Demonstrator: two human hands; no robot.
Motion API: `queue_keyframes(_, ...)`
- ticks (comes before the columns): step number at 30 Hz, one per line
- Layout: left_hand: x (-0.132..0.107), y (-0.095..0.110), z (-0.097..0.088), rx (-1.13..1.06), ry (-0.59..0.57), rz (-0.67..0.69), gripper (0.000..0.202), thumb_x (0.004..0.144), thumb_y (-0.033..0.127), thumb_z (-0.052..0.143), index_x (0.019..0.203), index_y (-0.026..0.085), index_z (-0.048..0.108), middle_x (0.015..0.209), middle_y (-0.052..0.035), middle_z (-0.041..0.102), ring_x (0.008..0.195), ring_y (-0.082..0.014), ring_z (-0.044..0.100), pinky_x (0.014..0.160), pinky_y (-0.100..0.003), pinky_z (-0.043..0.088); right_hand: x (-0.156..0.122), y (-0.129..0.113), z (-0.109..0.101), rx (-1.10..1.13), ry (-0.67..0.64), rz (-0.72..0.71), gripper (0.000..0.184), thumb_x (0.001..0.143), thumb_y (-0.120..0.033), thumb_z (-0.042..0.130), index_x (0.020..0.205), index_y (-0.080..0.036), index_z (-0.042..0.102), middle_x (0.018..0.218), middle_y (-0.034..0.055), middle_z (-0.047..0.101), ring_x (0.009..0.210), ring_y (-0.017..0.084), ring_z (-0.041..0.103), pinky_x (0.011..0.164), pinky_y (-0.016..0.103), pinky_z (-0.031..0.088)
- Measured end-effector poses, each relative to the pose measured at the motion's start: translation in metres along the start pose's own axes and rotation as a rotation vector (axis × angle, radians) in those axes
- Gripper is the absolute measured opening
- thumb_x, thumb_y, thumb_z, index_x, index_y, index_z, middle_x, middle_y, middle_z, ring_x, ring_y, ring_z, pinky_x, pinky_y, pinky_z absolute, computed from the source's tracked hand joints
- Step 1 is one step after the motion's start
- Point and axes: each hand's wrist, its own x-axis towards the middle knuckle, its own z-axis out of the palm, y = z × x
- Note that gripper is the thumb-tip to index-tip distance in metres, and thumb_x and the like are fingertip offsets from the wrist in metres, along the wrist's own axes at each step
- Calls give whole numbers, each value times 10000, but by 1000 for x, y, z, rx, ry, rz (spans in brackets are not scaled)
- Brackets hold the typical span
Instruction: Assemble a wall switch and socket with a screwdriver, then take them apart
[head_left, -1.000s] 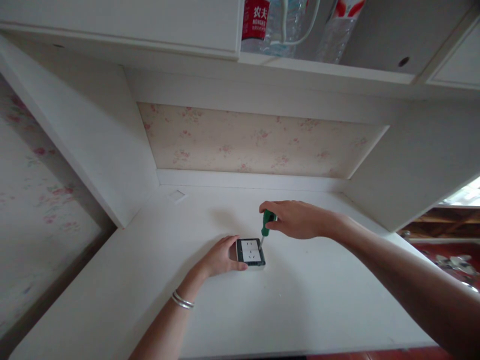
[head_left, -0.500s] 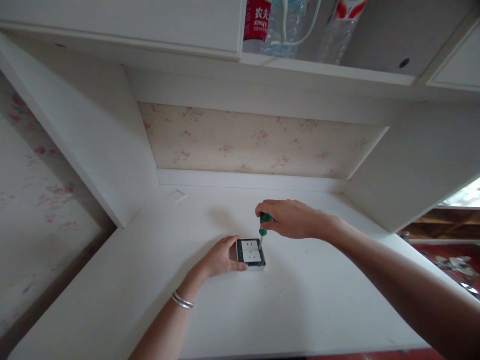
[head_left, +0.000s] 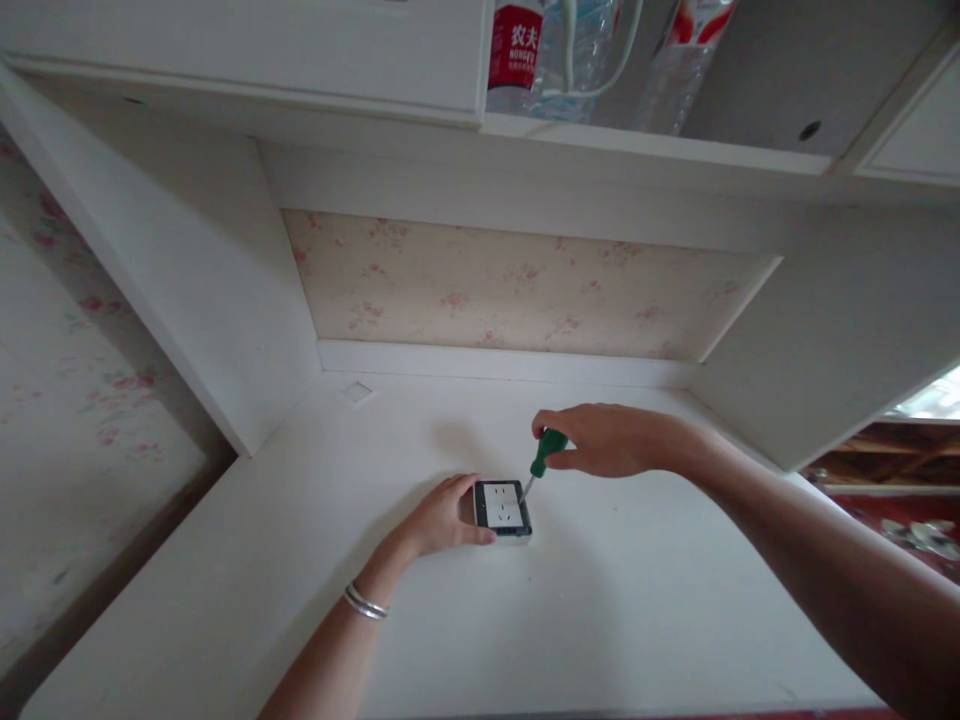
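Observation:
A wall socket [head_left: 503, 507] with a white centre and a dark surround lies face up on the white desktop. My left hand [head_left: 442, 515] grips it from the left, fingers at the far edge and thumb at the near edge. In my right hand [head_left: 589, 440] is a screwdriver [head_left: 551, 447] with a green handle, held from above. Its metal shaft slants down to the left, and the tip meets the right side of the socket. Whether the tip sits in a slot or a gap is too small to tell.
A thin white square frame [head_left: 356, 393] lies at the back left of the desktop [head_left: 667, 600]. White side panels [head_left: 172, 260] flank the desk. Overhead, a shelf [head_left: 675, 150] holds several plastic bottles, one with a red label [head_left: 515, 48].
The screwdriver has gone from nearly upright to tilted, its handle moving right with my right hand. My left hand and the socket stay in place.

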Motion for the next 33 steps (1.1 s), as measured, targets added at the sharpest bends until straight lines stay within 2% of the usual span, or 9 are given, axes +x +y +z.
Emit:
queue_keyframes(2,0,0,0,-4,1,7,938,532,595,786,1328,226,454,1359,-99,453,1241,-302,419,1071,-408,322,0,-3,3,-81,50,29,335,863,-494,466,1061,-242,566,885,80,669,757,253,629,615,316,403)
queue_keyframes(5,0,2,0,-11,4,8,925,536,590,785,1323,229,459,1348,-100,462,1227,-306,429,1058,-412,333,6,-10,8,-201,136,114,469,862,-601,405,1006,-196,591,833,125,662,780,307,631,648,370,417)
queue_keyframes(10,-1,5,-2,-17,-7,16,904,550,588,781,1315,226,463,1344,-105,465,1222,-305,434,1046,-410,345,7,-10,8,-196,133,149,563,845,-670,360,961,-178,607,837,141,664,798,326,632,648,389,421)
queue_keyframes(14,-1,3,-1,-15,3,25,903,542,580,789,1305,216,470,1336,-113,472,1219,-308,438,1050,-417,338,-2,-3,4,-25,56,-8,399,858,-514,469,1166,-262,506,1004,72,669,810,257,633,634,328,415)
queue_keyframes(16,0,2,-1,-17,6,27,904,543,578,789,1306,216,470,1334,-110,475,1219,-306,439,1052,-411,339,-3,-3,4,-22,74,-42,315,868,-431,481,1139,-275,509,1044,57,660,825,239,630,632,311,406)
queue_keyframes(18,0,2,0,-15,4,20,908,543,580,788,1311,217,467,1346,-109,466,1230,-308,430,1058,-411,331,-2,-5,5,-101,110,-2,274,873,-444,472,1053,-252,545,969,69,672,805,258,631,627,323,400)
queue_keyframes(25,0,2,0,6,12,16,922,536,576,791,1317,210,465,1353,-105,465,1234,-308,430,1061,-398,328,4,-11,8,-218,139,129,491,859,-631,386,987,-199,581,836,121,663,785,311,634,644,371,407)
queue_keyframes(29,0,1,0,13,15,18,920,542,574,789,1317,201,462,1349,-109,466,1232,-301,433,1062,-391,332,-3,-5,4,-45,34,15,415,845,-542,477,1157,-270,508,965,75,672,788,258,634,618,317,394)
queue_keyframes(33,1,1,1,8,13,20,909,539,564,795,1310,210,469,1339,-104,474,1224,-296,439,1059,-391,336,-3,-4,6,-98,99,-2,304,861,-441,488,1114,-276,525,915,63,672,770,253,631,609,311,381)
